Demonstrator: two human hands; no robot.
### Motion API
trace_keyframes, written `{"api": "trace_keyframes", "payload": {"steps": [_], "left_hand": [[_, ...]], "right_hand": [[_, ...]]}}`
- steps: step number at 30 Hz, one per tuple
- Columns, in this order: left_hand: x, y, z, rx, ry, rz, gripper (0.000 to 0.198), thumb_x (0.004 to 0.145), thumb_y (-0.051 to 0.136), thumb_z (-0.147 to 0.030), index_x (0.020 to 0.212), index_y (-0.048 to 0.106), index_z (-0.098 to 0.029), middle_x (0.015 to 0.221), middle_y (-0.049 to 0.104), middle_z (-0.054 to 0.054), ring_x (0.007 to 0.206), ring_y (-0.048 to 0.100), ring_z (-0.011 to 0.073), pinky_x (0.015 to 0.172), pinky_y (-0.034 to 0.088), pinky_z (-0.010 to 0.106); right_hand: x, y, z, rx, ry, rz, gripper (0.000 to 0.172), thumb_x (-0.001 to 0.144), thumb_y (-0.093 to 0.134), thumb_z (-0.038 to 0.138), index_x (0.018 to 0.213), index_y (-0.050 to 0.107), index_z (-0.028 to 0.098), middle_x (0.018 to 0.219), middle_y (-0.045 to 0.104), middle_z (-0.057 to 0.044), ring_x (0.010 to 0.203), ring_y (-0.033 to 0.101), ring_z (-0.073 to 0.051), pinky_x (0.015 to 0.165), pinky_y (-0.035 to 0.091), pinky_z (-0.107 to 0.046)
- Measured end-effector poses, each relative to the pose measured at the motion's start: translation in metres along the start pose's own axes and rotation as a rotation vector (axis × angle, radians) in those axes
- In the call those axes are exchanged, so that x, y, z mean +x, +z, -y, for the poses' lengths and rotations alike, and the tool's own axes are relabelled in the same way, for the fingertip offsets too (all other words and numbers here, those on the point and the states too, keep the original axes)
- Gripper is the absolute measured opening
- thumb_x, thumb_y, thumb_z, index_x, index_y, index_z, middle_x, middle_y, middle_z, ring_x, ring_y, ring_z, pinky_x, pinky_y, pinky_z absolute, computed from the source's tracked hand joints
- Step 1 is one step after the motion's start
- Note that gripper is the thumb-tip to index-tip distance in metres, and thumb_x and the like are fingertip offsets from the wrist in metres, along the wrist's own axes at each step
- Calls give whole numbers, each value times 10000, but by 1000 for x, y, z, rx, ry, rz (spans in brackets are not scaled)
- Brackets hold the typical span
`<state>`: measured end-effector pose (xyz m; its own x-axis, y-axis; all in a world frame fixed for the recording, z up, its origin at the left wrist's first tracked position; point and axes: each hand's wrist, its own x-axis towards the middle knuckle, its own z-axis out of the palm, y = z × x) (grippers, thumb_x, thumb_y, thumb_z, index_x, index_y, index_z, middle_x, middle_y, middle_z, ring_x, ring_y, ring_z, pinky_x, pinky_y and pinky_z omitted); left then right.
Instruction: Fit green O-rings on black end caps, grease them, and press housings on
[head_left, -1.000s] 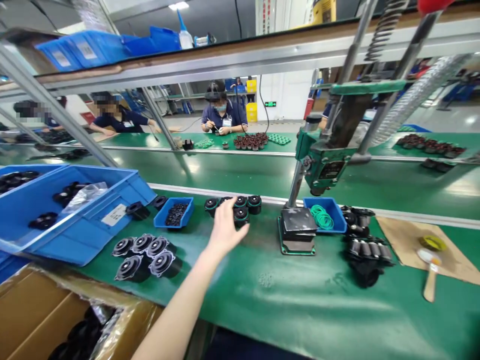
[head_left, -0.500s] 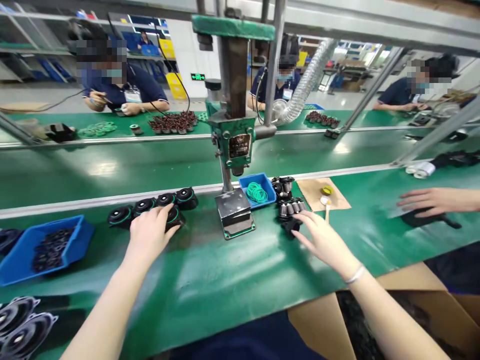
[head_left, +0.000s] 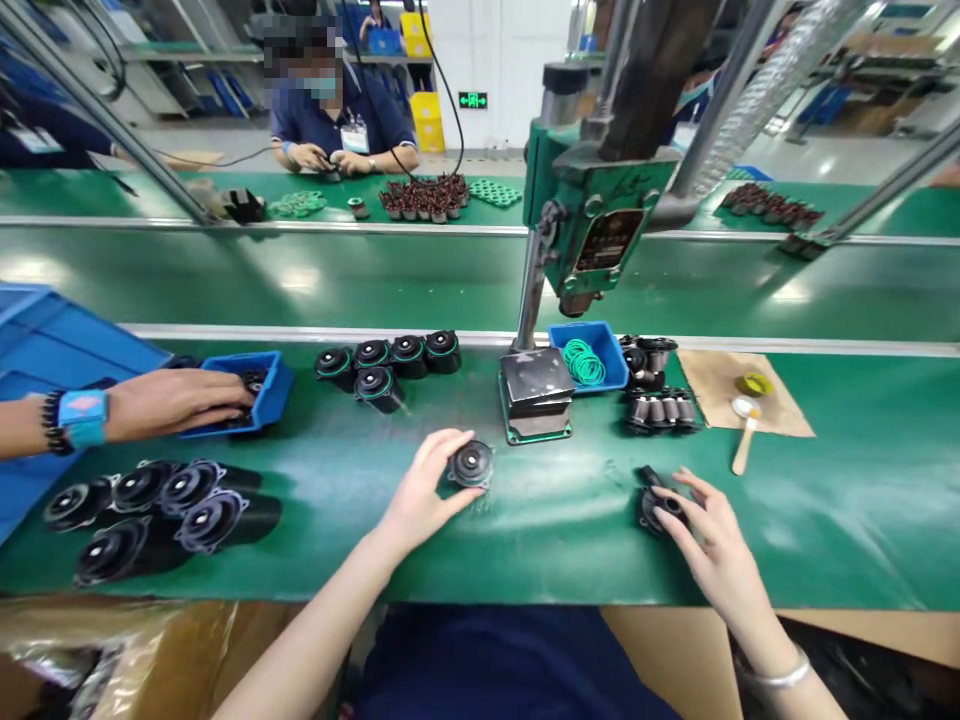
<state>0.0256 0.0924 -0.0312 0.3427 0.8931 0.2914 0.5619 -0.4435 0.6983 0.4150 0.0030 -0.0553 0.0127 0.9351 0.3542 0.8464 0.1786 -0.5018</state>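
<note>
My left hand (head_left: 427, 485) is closed around a round black motor housing (head_left: 472, 464), its eared rim and pale centre facing up, above the table in front of the press. Farther right, my right hand (head_left: 709, 535) pinches a small black plastic cover with a short spout (head_left: 660, 508) between thumb and fingers. Behind my left hand stand several black housings with green sealing rings (head_left: 377, 385). Behind my right hand lie rotors (head_left: 660, 410) in black holders.
A green hand press (head_left: 600, 225) rises over a metal block (head_left: 536, 385). Beside it is a blue bin (head_left: 619, 375) of green rings. A brush (head_left: 744, 445) lies by brown paper (head_left: 787, 415). At left, a co-worker's hand (head_left: 180, 400) reaches into a parts bin (head_left: 274, 395), behind ringless housings (head_left: 214, 520).
My left hand has left the ringed housings and now holds another housing nearer the middle. My right hand has brought the black cover away from the rotors, toward me. The view has shifted left.
</note>
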Motion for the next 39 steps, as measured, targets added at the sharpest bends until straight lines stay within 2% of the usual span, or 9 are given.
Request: {"api": "trace_keyframes", "payload": {"steps": [4, 7, 11, 16, 23, 27, 32, 36, 39], "left_hand": [[2, 33, -14, -337, -49, 150, 787, 775, 789, -309, 1437, 363, -300, 1371, 489, 106, 1246, 565, 261, 1033, 530, 437], [10, 52, -19, -455, -46, 250, 847, 761, 805, -279, 1457, 323, -297, 1350, 527, 103, 1267, 558, 267, 1093, 479, 479], [12, 68, -23, -522, -106, 246, 889, 738, 816, -224, 1455, 291, -246, 1400, 509, 156, 1312, 532, 296, 1132, 430, 525], [4, 77, -24, -591, -186, 176, 796, 725, 827, -222, 1368, 357, -207, 1369, 553, 171, 1298, 556, 306, 1118, 448, 524], [2, 76, -24, -475, -89, 145, 682, 758, 815, -276, 1315, 426, -211, 1326, 597, 150, 1257, 591, 306, 1089, 473, 518], [3, 74, -25, -408, -15, 115, 678, 763, 813, -296, 1316, 431, -206, 1329, 602, 141, 1273, 579, 298, 1087, 477, 505], [3, 74, -25, -392, 1, 90, 648, 768, 806, -306, 1304, 455, -206, 1319, 613, 138, 1260, 591, 299, 1080, 488, 497], [3, 75, -26, -401, 22, 74, 634, 783, 793, -338, 1306, 463, -199, 1298, 624, 147, 1245, 601, 306, 1057, 507, 497], [3, 75, -26, -396, 58, 38, 617, 800, 775, -353, 1304, 460, -188, 1282, 630, 156, 1227, 612, 307, 1036, 523, 495]], "right_hand": [[11, 4, 10, 163, -26, 186, 221, 923, 592, 414, 1065, 680, 268, 1212, 624, -73, 1250, 583, -287, 1092, 442, -564], [24, 13, 20, 217, -28, 147, 216, 861, 679, 428, 911, 648, 220, 1175, 629, -90, 1264, 571, -302, 1087, 443, -581], [41, 25, 27, 239, -97, 178, 196, 865, 687, 350, 876, 560, 202, 1177, 649, -93, 1314, 538, -282, 1159, 357, -603], [54, 32, 23, 201, -216, 252, 212, 871, 685, 357, 991, 579, 219, 1056, 690, -65, 1064, 665, -216, 1089, 467, -529], [64, 20, 11, 193, -327, 457, 277, 931, 579, 423, 1144, 595, 245, 1265, 651, -90, 1219, 605, -239, 1088, 460, -531], [73, 11, 9, 215, -257, 594, 264, 926, 598, 407, 1128, 609, 237, 1312, 629, -91, 1271, 577, -223, 1099, 471, -472], [83, 8, 27, 194, -135, 363, 279, 878, 649, 473, 941, 642, 202, 1086, 733, -78, 1013, 714, -218, 886, 593, -382], [88, 7, 80, 153, -80, 140, 229, 885, 663, 415, 960, 618, 203, 1078, 740, -66, 963, 731, -189, 842, 601, -312], [87, 15, 120, 122, -210, 110, 217, 880, 680, 382, 970, 604, 199, 1044, 742, -58, 951, 733, -165, 850, 598, -269]]}}
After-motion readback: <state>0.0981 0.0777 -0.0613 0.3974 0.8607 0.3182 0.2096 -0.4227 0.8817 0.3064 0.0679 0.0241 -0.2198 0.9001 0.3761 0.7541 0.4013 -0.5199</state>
